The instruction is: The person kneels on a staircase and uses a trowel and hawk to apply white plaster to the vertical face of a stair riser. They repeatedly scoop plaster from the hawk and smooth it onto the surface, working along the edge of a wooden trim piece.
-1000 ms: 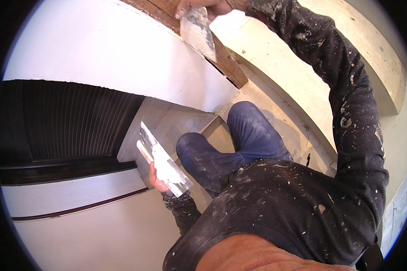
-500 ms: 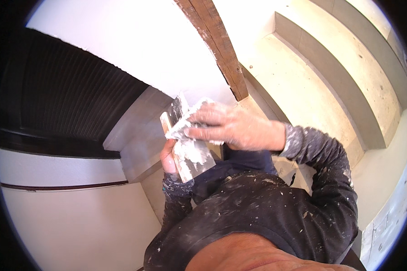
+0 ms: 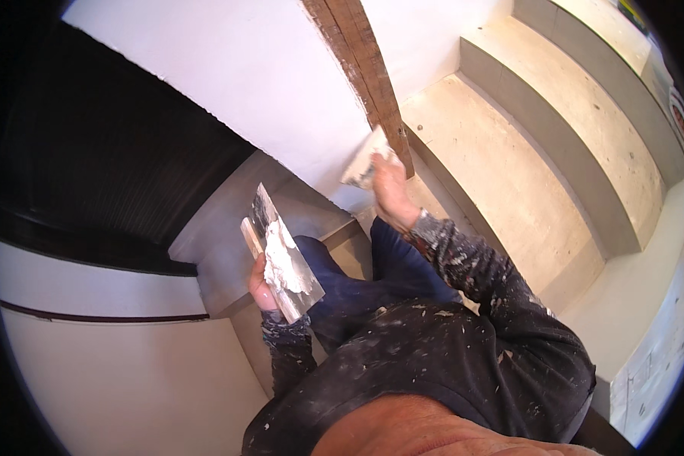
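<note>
One trowel [image 3: 298,302] is in the left hand [image 3: 261,286], which wraps round its handle [image 3: 251,235]. The blade sits just to the right of that hand, with a lump of white paste [image 3: 283,258] on it. The right hand [image 3: 391,191] holds a scraper [image 3: 363,164] tight; it sticks out to the upper left of the fingers. Just above that grip is the low end of a brown beam [image 3: 359,61]; I cannot tell if the scraper touches it. The white wall [image 3: 243,83] is up and left of the right hand, and pale steps [image 3: 501,163] are to its right.
</note>
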Action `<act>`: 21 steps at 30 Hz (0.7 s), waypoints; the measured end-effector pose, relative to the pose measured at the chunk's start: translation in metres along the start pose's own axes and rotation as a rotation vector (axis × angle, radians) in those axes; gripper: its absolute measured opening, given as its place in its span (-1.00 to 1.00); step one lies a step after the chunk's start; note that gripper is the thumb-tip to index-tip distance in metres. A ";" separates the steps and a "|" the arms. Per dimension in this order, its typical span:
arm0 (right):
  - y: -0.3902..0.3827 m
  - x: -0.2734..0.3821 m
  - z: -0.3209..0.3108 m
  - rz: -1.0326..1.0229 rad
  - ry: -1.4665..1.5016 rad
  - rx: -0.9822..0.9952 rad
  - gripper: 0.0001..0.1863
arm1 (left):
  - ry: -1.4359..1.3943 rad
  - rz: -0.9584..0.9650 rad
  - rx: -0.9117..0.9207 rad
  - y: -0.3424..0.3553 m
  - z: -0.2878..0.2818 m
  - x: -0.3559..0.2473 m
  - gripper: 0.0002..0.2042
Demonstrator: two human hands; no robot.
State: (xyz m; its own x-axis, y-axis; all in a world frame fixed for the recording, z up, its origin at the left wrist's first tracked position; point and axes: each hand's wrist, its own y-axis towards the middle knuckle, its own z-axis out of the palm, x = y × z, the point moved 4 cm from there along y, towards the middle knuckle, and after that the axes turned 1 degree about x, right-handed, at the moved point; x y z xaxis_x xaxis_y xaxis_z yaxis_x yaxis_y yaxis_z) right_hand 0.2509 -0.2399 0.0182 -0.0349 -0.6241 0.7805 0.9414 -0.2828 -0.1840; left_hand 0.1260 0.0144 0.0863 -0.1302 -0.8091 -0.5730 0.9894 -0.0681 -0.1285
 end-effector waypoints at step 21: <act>-0.049 0.115 0.064 -0.824 -0.655 0.485 -0.50 | 0.007 -0.021 -0.016 -0.013 -0.010 -0.006 -0.58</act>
State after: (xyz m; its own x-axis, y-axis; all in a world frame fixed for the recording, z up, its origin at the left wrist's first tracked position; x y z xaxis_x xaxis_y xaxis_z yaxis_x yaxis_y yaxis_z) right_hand 0.2220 -0.2513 0.1554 -0.6502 0.1566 0.7434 0.7492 -0.0308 0.6617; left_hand 0.1137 0.0261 0.0833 -0.1517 -0.8033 -0.5759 0.9852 -0.0757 -0.1539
